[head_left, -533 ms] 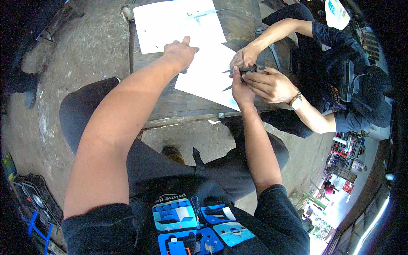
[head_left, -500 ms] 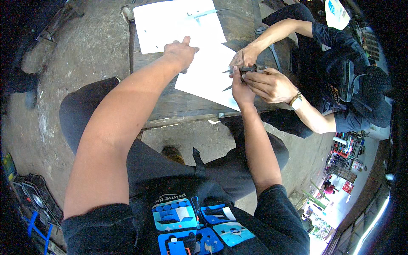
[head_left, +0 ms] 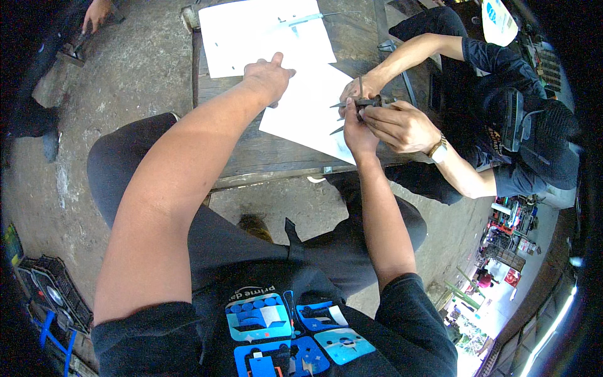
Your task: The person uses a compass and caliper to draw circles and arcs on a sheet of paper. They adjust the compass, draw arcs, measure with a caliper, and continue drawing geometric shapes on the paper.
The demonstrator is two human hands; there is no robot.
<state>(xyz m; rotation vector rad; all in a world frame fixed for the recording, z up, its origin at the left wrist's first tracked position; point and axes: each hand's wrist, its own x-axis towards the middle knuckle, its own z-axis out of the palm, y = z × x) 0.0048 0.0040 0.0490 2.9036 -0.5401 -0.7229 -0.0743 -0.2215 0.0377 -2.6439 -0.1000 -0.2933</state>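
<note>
My left hand (head_left: 269, 78) rests on white paper sheets (head_left: 304, 113) on the wooden table, fingers apart and nothing held. At the right end of the sheets, my right hand (head_left: 360, 135) is closed on a dark metal caliper (head_left: 363, 103), thumb up against it. Two pointed jaws stick out to the left over the paper. A co-worker's hand (head_left: 405, 127) with a wristwatch grips the same tool from the right, and that person's other hand (head_left: 367, 88) is just beyond it. Overlapping fingers hide part of the tool.
A second, silver caliper (head_left: 303, 21) lies on the far sheet, with small dark bits nearby. The co-worker, in a dark cap (head_left: 549, 144), leans in from the right. Another person's hand (head_left: 95, 14) shows at the far left. A black crate (head_left: 59, 292) stands on the floor at lower left.
Another person's hand has come into view at the upper left. My hands and the co-worker's hands have stayed almost where they were, still on the dark caliper and the paper.
</note>
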